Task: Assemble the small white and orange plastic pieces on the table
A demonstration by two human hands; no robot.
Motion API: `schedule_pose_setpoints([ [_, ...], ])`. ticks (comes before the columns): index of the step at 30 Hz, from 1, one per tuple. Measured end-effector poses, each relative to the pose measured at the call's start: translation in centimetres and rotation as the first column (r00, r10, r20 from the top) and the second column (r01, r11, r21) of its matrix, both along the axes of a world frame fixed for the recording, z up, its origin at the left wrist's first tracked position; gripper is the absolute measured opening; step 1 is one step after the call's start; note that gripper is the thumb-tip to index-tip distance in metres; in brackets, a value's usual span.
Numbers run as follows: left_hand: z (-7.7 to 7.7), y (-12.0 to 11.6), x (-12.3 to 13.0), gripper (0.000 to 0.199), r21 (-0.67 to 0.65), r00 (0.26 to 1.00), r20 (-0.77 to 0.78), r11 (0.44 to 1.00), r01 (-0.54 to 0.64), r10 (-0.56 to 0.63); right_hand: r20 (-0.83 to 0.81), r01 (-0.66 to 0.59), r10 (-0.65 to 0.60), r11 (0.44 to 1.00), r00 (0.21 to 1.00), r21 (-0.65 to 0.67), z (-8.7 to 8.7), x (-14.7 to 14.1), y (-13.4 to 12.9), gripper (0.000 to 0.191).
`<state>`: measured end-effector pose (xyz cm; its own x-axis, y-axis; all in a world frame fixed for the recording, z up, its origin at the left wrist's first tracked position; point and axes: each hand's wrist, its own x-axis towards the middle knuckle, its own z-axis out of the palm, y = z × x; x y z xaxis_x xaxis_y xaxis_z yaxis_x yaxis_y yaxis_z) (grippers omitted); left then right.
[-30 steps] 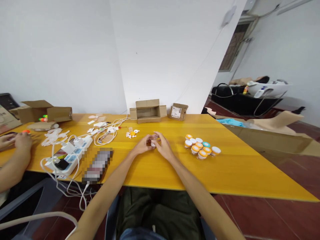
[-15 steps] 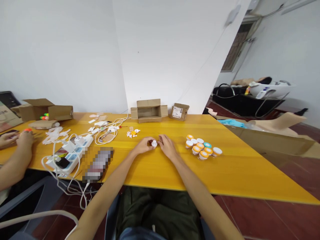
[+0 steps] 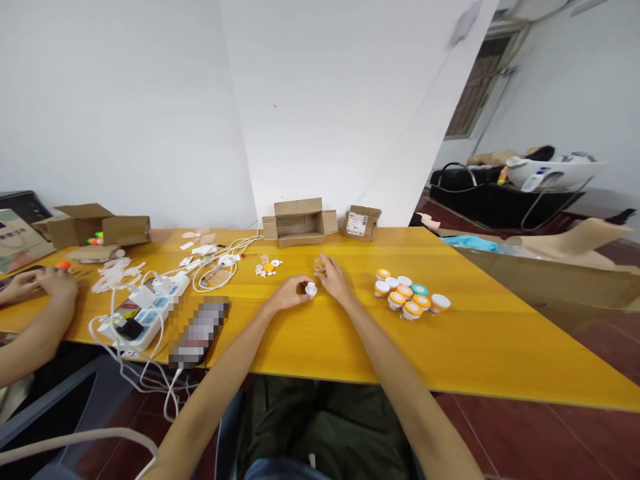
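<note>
Near the middle of the table, my left hand [image 3: 291,293] is closed on a small white-and-clear plastic piece [image 3: 311,290], gripped between thumb and fingers. Just to its right, my right hand [image 3: 334,277] has curled fingers around a small clear plastic piece [image 3: 319,265], whose exact kind I cannot make out. The hands are slightly apart. Beyond my left hand lie several small white and orange plastic parts [image 3: 269,268]. To the right of my right hand stands a group of small clear containers with orange, white and teal lids [image 3: 412,309].
A power strip [image 3: 160,307] with tangled cables and a phone [image 3: 200,333] lie to my left. An open cardboard box [image 3: 300,239] and a smaller box [image 3: 360,223] stand by the wall. At far left, another person's hands [image 3: 57,283] are on the table.
My right hand has shifted slightly away from the piece in my left hand, and a clear piece now shows at its fingertips. My left hand keeps its grip. The view has turned slightly.
</note>
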<state>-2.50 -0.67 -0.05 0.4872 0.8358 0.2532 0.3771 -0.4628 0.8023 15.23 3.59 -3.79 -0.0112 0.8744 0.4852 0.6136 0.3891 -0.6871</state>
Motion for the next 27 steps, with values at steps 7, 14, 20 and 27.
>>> schedule_pose_setpoints([
  [7,-0.4,0.1,0.3,0.023,-0.039,0.998,0.058,0.999,0.017,-0.015,-0.16,-0.146,0.149,0.989,0.976,0.029,-1.5,0.6,-3.6,0.041],
  [14,-1.0,0.5,0.1,0.029,-0.048,0.991,0.127,0.997,0.052,-0.045,-0.122,-0.222,0.227,0.974,0.966,0.055,0.2,-0.5,-6.2,0.017],
  [20,-1.5,0.8,0.1,0.039,-0.099,0.963,0.257,0.99,0.104,-0.075,-0.086,-0.217,0.222,0.974,0.971,0.062,1.2,-1.1,-5.7,0.02],
  [27,-1.4,0.6,-0.2,0.052,-0.124,0.958,0.279,0.986,0.11,-0.072,-0.03,-0.205,0.207,0.977,0.978,0.052,1.4,-1.6,-5.6,0.014],
])
